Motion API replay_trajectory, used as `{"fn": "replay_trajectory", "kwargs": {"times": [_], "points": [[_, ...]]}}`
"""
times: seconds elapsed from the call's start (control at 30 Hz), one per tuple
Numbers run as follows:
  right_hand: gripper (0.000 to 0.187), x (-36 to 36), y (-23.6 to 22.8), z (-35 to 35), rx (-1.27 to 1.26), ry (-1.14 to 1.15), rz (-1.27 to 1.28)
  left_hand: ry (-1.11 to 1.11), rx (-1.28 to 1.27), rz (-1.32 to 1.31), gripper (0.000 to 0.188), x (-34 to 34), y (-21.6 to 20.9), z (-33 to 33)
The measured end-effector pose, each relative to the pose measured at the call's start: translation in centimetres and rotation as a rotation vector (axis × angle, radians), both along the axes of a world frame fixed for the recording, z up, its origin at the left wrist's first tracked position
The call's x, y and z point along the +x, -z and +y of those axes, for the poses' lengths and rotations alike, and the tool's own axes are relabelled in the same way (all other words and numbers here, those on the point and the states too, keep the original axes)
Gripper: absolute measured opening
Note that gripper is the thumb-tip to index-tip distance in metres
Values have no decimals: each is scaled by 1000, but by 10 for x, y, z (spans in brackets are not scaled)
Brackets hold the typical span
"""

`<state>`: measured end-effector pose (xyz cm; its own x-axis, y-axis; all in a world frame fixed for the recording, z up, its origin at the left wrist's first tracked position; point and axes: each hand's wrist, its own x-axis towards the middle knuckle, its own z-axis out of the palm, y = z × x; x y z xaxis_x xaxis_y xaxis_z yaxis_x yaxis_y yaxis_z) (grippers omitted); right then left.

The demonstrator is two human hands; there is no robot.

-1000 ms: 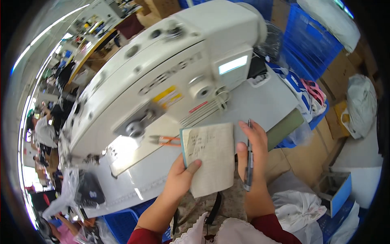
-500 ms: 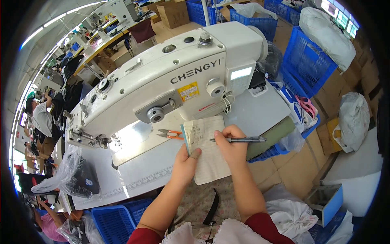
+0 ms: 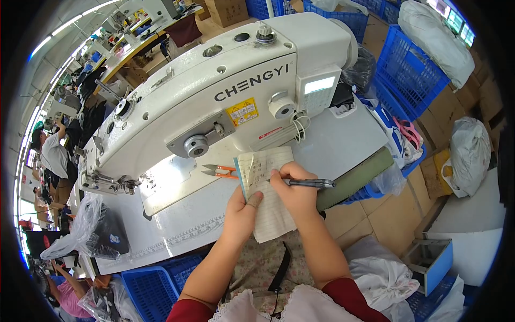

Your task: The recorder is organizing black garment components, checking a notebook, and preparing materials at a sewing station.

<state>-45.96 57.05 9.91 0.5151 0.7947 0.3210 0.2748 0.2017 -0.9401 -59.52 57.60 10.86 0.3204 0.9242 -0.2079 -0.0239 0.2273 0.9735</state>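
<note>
A: Containers first! Right of the right hand, past the counter?
B: Blue basket, loaded with pink and blue-and-white goods.
A: Left of the left hand?
B: Up on the counter, clear plastic bag, wrapped round something dark. Below, beside the left forearm, open-topped blue crate.
A: And well right of the right hand, blue-sided box, interior too dark to read.
B: Now the hands! Left: thumb pressed on the notebook, fingers hidden beneath.
A: Right: curled over the page, pinching a pen. Tip touching or just above? Cannot tell.
B: Just beyond the left hand, orange-handled snips, near the notebook's spine.
</note>
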Motion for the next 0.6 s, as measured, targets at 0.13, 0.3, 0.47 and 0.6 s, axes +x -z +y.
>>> {"fn": "replay_trajectory", "kwargs": {"times": [0.13, 0.3, 0.47, 0.6], "points": [[21, 1, 1, -1, 4, 24, 3, 12, -4, -15, 35, 0, 0, -1], [21, 1, -1, -2, -27, 21, 47, 14, -9, -36, 35, 1, 1, -1], [20, 2, 1, -1, -46, 11, -37, 7, -7, -27, 34, -1, 1, 0], [21, 1, 1, -1, -25, 25, -36, 6, -10, -24, 34, 0, 0, -1]]}}
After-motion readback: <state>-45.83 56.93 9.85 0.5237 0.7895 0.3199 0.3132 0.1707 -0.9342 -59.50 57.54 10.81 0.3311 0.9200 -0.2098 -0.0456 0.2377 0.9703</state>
